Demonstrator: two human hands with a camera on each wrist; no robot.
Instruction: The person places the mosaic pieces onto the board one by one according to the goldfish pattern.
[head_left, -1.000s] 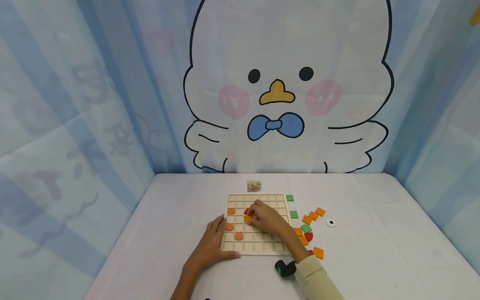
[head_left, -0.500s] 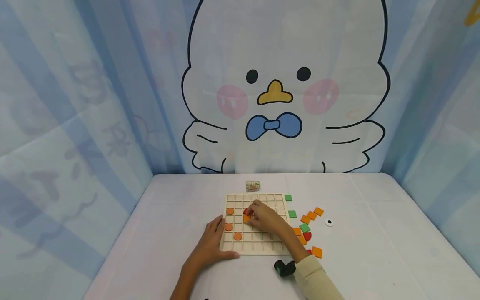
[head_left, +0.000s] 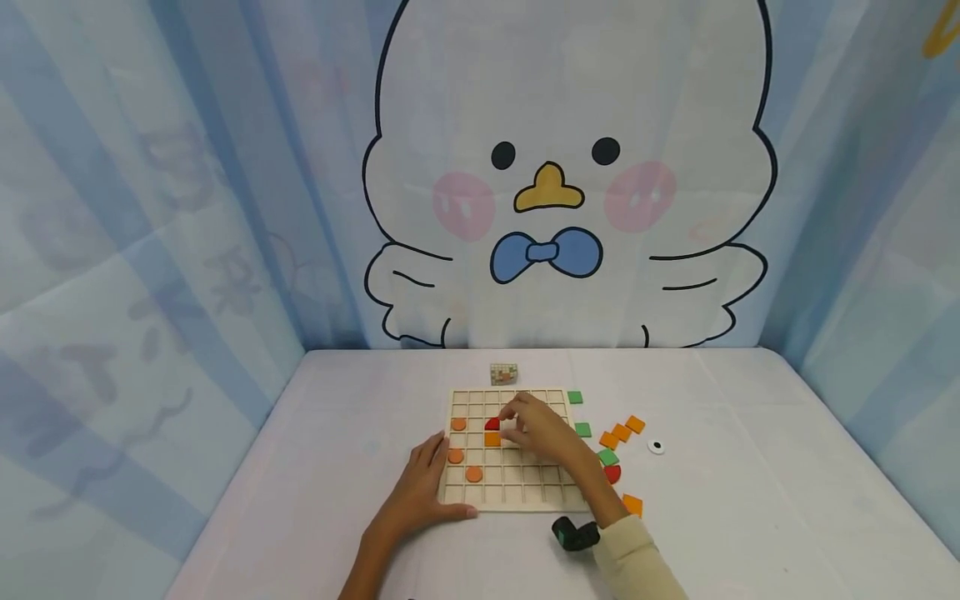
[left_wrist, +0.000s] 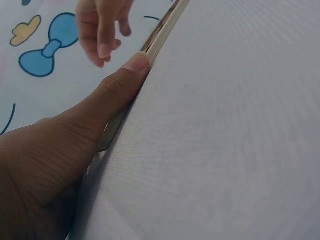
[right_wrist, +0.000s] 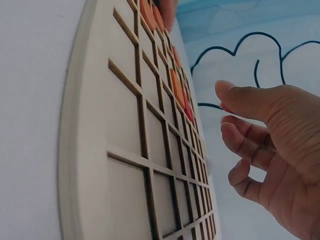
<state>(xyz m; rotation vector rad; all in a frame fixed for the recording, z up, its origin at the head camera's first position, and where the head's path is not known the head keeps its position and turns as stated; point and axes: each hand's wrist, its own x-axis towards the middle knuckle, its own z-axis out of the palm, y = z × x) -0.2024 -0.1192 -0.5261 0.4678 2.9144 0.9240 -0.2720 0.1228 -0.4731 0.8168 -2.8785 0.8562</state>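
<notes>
A pale wooden grid board [head_left: 525,493] lies on the table. My left hand [head_left: 422,486] is at its near-left corner, fingers along the left side. In the left wrist view the thumb [left_wrist: 107,92] presses the board's near edge. My right hand [head_left: 543,429] hovers above the board's middle, thumb and fingers loosely bent, with nothing visible between them. Just left of its fingertips sit an orange square tile [head_left: 492,439] and, directly behind it, a red rounded piece [head_left: 492,424]. Several orange round pieces [head_left: 474,474] lie in cells toward the left side.
Right of the board lie loose orange squares [head_left: 621,432], green tiles [head_left: 582,430], a red piece [head_left: 612,473] and a white disc with a black dot [head_left: 656,447]. A small patterned piece [head_left: 504,373] is behind the board. A black object [head_left: 574,534] is by the right wrist.
My right hand has drawn off the orange square tile, up and slightly to the right, and its fingers have parted. The tile stays in its cell. The left hand keeps its place.
</notes>
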